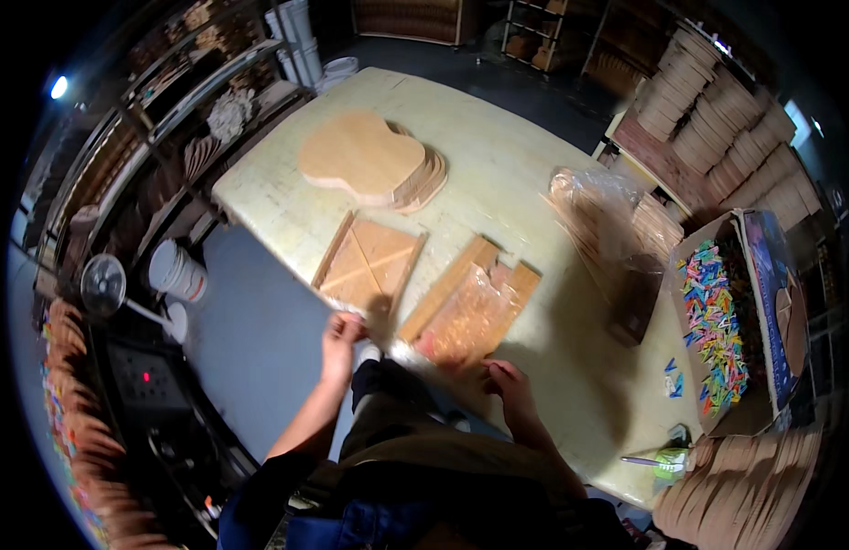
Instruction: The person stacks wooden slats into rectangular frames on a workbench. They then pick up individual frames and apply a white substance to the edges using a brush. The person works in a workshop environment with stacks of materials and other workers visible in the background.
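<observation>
My left hand is closed, its fingertips together by the front corner of a shallow wooden tray with two crossed strips. Anything between those fingertips is too small to tell. Closed as well, my right hand is beside the near end of a wooden jig. That jig has raised side rails, a notched block at its far end and a shiny, stained middle. What the right fingers hold, if anything, is hidden. Beyond the tray lies a stack of guitar-shaped wooden panels.
On the pale table, a plastic bag covers thin wooden strips at the right. A carton of colourful small clips stands at the right edge, above bent wooden pieces and near a brush. A white bucket and shelving are left.
</observation>
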`<state>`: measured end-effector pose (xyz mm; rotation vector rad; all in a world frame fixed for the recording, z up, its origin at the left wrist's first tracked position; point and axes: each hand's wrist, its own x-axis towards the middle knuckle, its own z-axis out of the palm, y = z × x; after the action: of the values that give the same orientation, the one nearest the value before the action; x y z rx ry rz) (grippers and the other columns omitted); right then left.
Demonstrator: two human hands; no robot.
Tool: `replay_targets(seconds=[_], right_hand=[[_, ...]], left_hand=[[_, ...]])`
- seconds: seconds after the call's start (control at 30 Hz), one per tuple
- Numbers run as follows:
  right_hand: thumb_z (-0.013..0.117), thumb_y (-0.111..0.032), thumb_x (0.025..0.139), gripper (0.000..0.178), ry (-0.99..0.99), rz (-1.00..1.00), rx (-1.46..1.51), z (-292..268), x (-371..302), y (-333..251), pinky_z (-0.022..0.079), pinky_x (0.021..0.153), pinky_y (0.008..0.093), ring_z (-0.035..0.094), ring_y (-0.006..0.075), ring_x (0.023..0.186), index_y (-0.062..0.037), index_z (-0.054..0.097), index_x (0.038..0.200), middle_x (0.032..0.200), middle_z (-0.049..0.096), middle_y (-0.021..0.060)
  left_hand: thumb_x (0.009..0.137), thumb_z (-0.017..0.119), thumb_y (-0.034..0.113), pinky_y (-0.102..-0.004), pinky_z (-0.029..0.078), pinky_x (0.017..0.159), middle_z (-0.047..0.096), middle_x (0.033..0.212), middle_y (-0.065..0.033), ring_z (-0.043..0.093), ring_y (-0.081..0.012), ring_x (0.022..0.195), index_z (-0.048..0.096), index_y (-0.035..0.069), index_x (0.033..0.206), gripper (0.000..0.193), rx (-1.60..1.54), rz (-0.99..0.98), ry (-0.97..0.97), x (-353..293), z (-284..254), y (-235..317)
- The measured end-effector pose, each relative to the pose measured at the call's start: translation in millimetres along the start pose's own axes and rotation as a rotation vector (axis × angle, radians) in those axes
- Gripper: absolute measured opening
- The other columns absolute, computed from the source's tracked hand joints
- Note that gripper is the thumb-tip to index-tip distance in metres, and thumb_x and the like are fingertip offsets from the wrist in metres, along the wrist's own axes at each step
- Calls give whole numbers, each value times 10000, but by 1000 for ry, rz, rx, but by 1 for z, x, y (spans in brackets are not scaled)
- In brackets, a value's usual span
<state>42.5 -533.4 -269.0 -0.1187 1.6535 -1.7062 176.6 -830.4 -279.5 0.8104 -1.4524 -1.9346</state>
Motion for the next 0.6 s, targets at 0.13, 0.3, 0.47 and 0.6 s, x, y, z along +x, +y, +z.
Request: replay_targets(seconds=[0.13, 0.3, 0.47, 0.6], right_hand=[[547, -215, 963, 252, 134, -92, -281, 36, 77, 12, 506, 748, 301, 616, 134, 868, -35, 642, 1112, 927, 660, 60], [651, -226, 892, 362, 252, -401, -344, 116, 152, -32, 537, 799, 356, 653, 222, 955, -23, 613, 1189, 1072, 675, 122], [660, -345, 881, 384, 183, -280, -69, 193, 264, -73, 514, 726, 347, 622, 157, 836, -38, 638, 1111, 951, 673, 58], [688, -435, 847, 477, -87, -97, 396, 217, 343, -74, 510, 685, 334, 616, 144, 790, -54, 634, 1129, 969, 666, 43]], left_hand=[[946, 553, 295, -353, 481, 851, 540, 1098, -55, 557, -190, 949, 522, 106, 1109, 251, 81, 80, 89, 190, -84, 8], [946, 466, 485, -412, 435, 1007, 432, 1411, -145, 483, -299, 1246, 396, 105, 1410, 604, -9, -135, -17, 431, -167, -20], [926, 473, 441, -410, 452, 995, 445, 1392, -173, 491, -319, 1239, 373, 97, 1420, 611, 152, -192, -13, 475, -53, -16], [902, 504, 416, -415, 450, 996, 450, 1384, -179, 493, -320, 1236, 376, 88, 1408, 617, 198, -168, -143, 472, 11, -9]])
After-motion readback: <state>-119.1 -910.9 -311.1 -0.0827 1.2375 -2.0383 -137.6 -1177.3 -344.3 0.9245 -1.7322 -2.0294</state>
